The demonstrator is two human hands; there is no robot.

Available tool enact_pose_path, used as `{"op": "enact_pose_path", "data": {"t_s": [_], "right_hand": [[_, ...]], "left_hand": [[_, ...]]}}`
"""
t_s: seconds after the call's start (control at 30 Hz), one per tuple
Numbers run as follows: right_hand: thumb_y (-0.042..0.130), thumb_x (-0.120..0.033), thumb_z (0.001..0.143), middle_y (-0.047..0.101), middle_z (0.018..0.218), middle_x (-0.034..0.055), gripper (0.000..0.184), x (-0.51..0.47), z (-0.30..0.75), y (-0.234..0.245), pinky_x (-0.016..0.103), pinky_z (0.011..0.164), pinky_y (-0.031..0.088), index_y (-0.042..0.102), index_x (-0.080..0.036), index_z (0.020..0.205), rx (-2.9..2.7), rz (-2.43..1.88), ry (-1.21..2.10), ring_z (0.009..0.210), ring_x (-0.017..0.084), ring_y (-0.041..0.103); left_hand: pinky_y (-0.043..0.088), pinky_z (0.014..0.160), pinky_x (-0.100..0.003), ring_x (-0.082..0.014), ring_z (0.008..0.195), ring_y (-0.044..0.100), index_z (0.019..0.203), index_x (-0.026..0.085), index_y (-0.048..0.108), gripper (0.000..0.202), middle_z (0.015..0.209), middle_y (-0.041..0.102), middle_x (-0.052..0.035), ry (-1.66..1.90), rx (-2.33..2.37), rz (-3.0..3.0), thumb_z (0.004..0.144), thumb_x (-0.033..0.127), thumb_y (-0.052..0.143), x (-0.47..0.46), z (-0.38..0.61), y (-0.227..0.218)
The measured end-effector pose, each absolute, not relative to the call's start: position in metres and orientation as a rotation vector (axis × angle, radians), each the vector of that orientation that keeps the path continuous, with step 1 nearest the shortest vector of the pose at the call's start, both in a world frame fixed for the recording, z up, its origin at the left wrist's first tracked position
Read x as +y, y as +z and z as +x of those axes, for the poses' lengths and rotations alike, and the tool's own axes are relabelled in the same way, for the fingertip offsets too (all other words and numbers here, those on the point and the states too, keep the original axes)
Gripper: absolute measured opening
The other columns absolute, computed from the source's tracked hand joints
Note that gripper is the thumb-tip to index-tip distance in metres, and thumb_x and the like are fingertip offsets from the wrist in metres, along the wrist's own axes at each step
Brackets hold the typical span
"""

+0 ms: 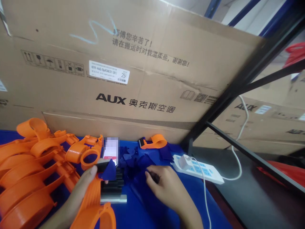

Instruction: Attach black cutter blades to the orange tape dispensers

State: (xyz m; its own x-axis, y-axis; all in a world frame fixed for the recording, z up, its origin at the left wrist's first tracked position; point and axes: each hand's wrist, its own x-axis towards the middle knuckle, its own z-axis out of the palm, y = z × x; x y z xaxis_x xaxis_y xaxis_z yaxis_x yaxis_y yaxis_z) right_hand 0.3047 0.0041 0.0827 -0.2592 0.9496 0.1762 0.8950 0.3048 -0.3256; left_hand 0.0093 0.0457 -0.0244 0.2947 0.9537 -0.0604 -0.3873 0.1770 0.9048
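My left hand (89, 178) is closed on an orange plastic tape dispenser (91, 194), whose round loop points toward me. At its far end sit a black strip and a blue flap (109, 171). My right hand (166, 183) is over the blue tabletop with its fingers curled in; what they hold, if anything, is hidden. Between the hands lie several black strips (113, 184) and a silver bar (114, 199). Crumpled dark blue scraps (130, 157) lie beyond them. Another tape dispenser (154, 142) with a black end rests near the carton.
Many orange tape dispensers (28, 178) are piled at left. A phone (111, 148) with a lit, blurred screen stands beyond my left hand. On the right lies a white power strip (197, 168) with cables. A large carton (119, 79) and black rack post (228, 92) bound the table.
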Motion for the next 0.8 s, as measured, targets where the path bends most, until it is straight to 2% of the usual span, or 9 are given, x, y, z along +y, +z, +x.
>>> {"op": "enact_pose_path", "data": {"t_s": [0.1,0.23,0.3,0.43,0.5,0.57,0.63,0.7,0.8], "right_hand": [[0.062,-0.022,0.094,0.067,0.068,0.0009,0.025,0.001,0.293,0.076,0.027,0.057,0.033,0.062,-0.022,0.069,-2.354,-1.745,0.174,0.064,0.018,0.062],[0.066,-0.02,0.092,0.075,0.083,0.0056,0.01,0.0,0.287,0.068,0.031,0.067,0.043,0.075,-0.023,0.09,-2.357,-1.739,0.1,0.082,0.025,0.07],[0.066,-0.019,0.093,0.076,0.092,0.007,0.013,0.002,0.288,0.069,0.032,0.071,0.046,0.076,-0.022,0.1,-2.309,-1.695,0.097,0.087,0.026,0.071],[0.058,-0.024,0.101,0.074,0.09,0.0051,0.017,0.003,0.286,0.073,0.031,0.07,0.049,0.074,-0.022,0.098,-2.143,-1.461,0.226,0.083,0.022,0.069],[0.055,-0.026,0.104,0.073,0.084,0.0026,0.02,0.0,0.278,0.072,0.03,0.07,0.051,0.074,-0.023,0.1,-2.046,-1.294,0.342,0.078,0.019,0.068],[0.059,-0.027,0.103,0.073,0.084,0.0007,0.018,-0.005,0.265,0.068,0.029,0.069,0.053,0.072,-0.023,0.115,-1.97,-1.163,0.438,0.074,0.017,0.067],[0.068,-0.029,0.096,0.074,0.091,0.0008,0.038,-0.01,0.252,0.062,0.029,0.066,0.054,0.065,-0.025,0.134,-1.959,-1.081,0.479,0.072,0.017,0.065],[0.075,-0.029,0.088,0.075,0.1,0.0026,0.057,-0.013,0.242,0.055,0.031,0.066,0.055,0.059,-0.025,0.144,-1.984,-1.044,0.471,0.074,0.018,0.065],[0.071,-0.025,0.09,0.076,0.102,0.006,0.055,-0.012,0.234,0.046,0.033,0.067,0.057,0.06,-0.022,0.144,-1.988,-1.04,0.394,0.077,0.019,0.067]], "left_hand": [[0.053,0.073,-0.039,-0.0298,0.072,0.067,0.077,0.019,0.076,0.056,0.07,0.074,-0.011,1.093,0.786,0.988,0.077,0.075,0.072,0.044,0.007,-0.029],[0.053,0.067,-0.037,-0.0279,0.069,0.064,0.073,0.02,0.075,0.052,0.068,0.07,-0.0074,1.032,0.884,0.993,0.069,0.072,0.081,0.035,0.01,-0.018],[0.051,0.067,-0.034,-0.0249,0.069,0.062,0.072,0.021,0.074,0.049,0.068,0.068,-0.0056,1.06,0.935,1.045,0.072,0.07,0.08,0.026,0.015,-0.009],[0.049,0.07,-0.03,-0.0209,0.071,0.06,0.079,0.02,0.072,0.04,0.072,0.068,-0.0039,1.16,1.011,1.088,0.092,0.058,0.068,0.008,0.027,0.002],[0.048,0.065,-0.029,-0.0198,0.065,0.06,0.083,0.02,0.072,0.038,0.069,0.068,-0.0036,1.121,0.991,1.082,0.093,0.057,0.068,0.003,0.03,0.001],[0.048,0.062,-0.029,-0.0187,0.06,0.059,0.09,0.019,0.073,0.037,0.064,0.067,-0.0016,1.088,0.971,1.078,0.093,0.056,0.068,0.002,0.031,-0.002],[0.048,0.061,-0.027,-0.0179,0.057,0.058,0.097,0.02,0.073,0.036,0.059,0.064,0.001,1.072,0.972,1.086,0.093,0.055,0.069,0.003,0.032,-0.004],[0.048,0.06,-0.026,-0.017,0.057,0.058,0.101,0.021,0.073,0.034,0.059,0.064,0.0025,1.073,0.996,1.086,0.093,0.054,0.071,0.003,0.033,-0.002],[0.05,0.061,-0.025,-0.0163,0.058,0.06,0.09,0.022,0.071,0.03,0.061,0.065,0.0031,1.087,1.003,1.095,0.093,0.052,0.071,0.002,0.035,0.004]]}}
